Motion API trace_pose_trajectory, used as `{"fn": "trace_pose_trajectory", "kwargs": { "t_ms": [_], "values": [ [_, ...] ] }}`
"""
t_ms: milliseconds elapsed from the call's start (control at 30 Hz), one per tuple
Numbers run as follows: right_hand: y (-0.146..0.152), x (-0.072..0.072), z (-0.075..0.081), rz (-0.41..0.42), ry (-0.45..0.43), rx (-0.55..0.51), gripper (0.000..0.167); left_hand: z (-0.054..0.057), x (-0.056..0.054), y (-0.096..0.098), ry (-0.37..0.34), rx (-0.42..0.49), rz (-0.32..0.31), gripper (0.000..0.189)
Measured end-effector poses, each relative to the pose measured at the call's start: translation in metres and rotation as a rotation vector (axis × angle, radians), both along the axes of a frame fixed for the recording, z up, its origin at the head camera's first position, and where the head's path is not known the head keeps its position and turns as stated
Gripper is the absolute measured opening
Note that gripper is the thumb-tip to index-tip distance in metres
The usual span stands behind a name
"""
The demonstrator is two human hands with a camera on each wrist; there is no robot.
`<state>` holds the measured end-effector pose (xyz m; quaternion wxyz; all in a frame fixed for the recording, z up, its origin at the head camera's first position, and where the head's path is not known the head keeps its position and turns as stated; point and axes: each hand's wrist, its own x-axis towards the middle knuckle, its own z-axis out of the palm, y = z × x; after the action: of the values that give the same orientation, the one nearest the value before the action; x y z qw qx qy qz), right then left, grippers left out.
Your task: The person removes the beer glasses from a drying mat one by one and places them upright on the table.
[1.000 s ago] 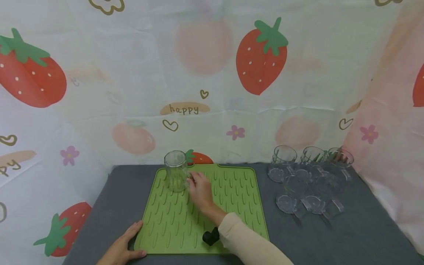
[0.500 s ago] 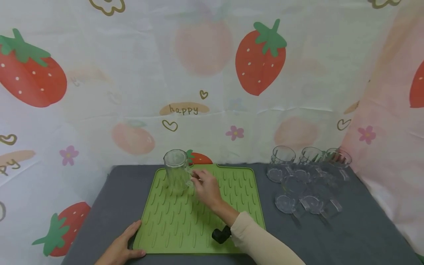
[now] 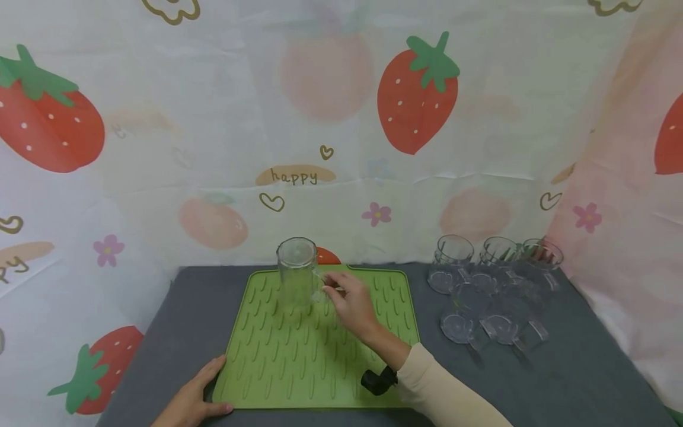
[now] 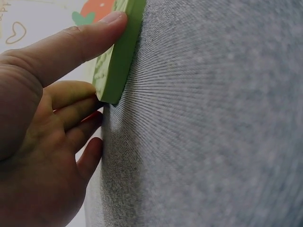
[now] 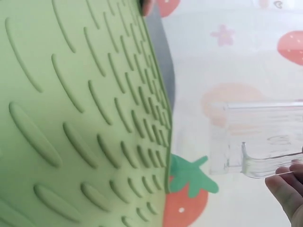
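My right hand (image 3: 354, 302) pinches the handle of a clear glass mug (image 3: 296, 273), which is upright over the back of the green ribbed mat (image 3: 299, 356). In the right wrist view the mug (image 5: 265, 127) is seen from the side, with a gap between its base and the mat (image 5: 94, 118). My fingertips (image 5: 284, 189) are at its handle. At the mat's front left corner rests my left hand (image 3: 194, 394). In the left wrist view its thumb (image 4: 80, 47) lies on the mat's edge, and the other fingers are loosely extended beside the corner.
Several clear mugs (image 3: 455, 329) stand grouped on the grey tablecloth (image 3: 533, 385) to the right of the mat. Behind the table hangs a curtain (image 3: 229, 148) printed with strawberries. A black wrist-worn device (image 3: 377, 381) is strapped near my right sleeve.
The mug has come up off the mat and shifted to the right, held by my right hand. My left hand has stayed at the mat's corner.
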<state>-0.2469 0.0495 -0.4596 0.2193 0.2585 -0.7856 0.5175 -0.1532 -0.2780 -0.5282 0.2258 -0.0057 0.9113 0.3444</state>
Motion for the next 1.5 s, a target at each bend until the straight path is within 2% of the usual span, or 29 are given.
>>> {"fn": "trace_pose_trajectory", "kwargs": {
  "t_ms": [200, 333, 633, 1000, 1333, 1500],
  "values": [
    [0.015, 0.005, 0.010, 0.002, -0.023, -0.031, 0.021, 0.000, 0.000, -0.001, 0.012, 0.008, -0.006, 0.108],
    [0.025, 0.008, 0.014, 0.004, -0.009, -0.044, 0.022, 0.000, 0.000, 0.000, 0.008, 0.007, -0.005, 0.109],
    [0.044, 0.019, 0.028, -0.047, 0.027, -0.045, 0.024, -0.002, 0.001, -0.002, 0.004, 0.016, -0.009, 0.107],
    [0.073, 0.032, 0.038, -0.061, 0.109, 0.010, 0.025, 0.000, 0.002, -0.002, 0.009, 0.017, -0.004, 0.107],
    [0.102, 0.047, 0.047, -0.099, 0.137, 0.006, 0.022, 0.001, 0.003, -0.002, 0.031, 0.014, -0.018, 0.105],
    [0.114, 0.053, 0.049, -0.129, 0.146, 0.032, 0.028, 0.002, 0.002, -0.002, 0.035, -0.004, -0.027, 0.105]
  ]
}}
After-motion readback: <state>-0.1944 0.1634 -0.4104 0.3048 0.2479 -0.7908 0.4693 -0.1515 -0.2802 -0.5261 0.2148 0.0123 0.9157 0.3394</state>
